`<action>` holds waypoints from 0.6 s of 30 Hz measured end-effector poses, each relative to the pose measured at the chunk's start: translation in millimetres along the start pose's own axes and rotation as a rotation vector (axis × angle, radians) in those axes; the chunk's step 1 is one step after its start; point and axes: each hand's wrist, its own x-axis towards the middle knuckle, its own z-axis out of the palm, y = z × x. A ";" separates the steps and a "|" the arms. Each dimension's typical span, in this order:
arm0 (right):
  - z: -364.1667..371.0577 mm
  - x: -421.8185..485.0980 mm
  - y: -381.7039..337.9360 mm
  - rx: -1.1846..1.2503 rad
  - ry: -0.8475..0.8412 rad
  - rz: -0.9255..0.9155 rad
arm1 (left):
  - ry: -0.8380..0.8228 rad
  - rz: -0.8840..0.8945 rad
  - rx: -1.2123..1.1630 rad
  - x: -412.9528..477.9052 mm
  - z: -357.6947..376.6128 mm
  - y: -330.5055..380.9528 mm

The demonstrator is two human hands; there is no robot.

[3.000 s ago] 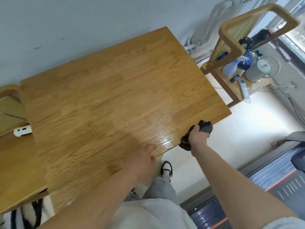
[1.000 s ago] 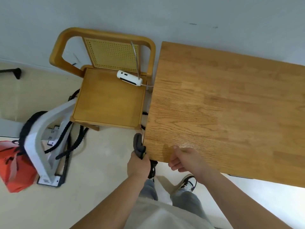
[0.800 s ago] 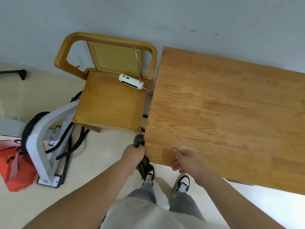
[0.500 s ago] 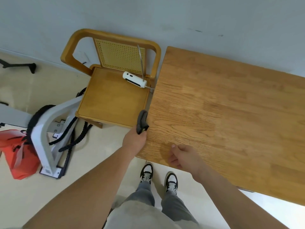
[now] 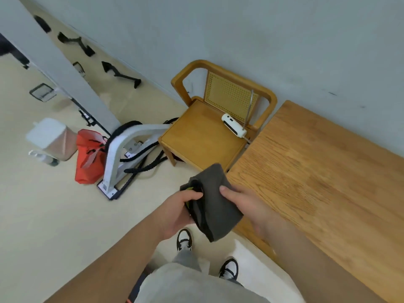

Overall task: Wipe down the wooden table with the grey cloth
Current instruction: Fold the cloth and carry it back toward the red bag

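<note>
Presently, the folded dark grey cloth (image 5: 215, 206) is held clear of the light wooden desk (image 5: 317, 171) by left hand (image 5: 179, 212) and right hand (image 5: 247, 204); wiping progress cannot be judged.

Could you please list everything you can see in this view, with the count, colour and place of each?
wooden table: one, oak brown, right side against the wall
grey cloth: one, dark grey, held in the air off the table's near left corner
chair: one, wood with a cane back, left of the table by the wall
white device: one, white, on the chair seat near its back
red bag: one, red-orange, on the floor to the left
white frame: one, white with black cords around it, on the floor beside the bag
bin: one, white and pinkish, far left on the floor
shoes: two, black and white, bottom centre
left hand: one, gripping the cloth's left edge
right hand: one, holding the cloth's right side
</note>
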 end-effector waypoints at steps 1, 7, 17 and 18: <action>3.1 -2.3 -9.4 0.035 -0.075 0.013 | -0.050 0.029 -0.036 -8.3 -0.9 6.0; 55.2 10.1 -62.1 0.078 -0.183 -0.052 | 0.021 0.137 0.021 -34.1 -45.2 30.3; 230.0 99.6 -144.9 -0.067 -0.283 -0.041 | 0.190 0.175 -0.203 -48.5 -227.5 99.2; 250.3 112.7 -155.3 -0.069 -0.280 -0.025 | 0.202 0.180 -0.221 -50.9 -249.3 111.2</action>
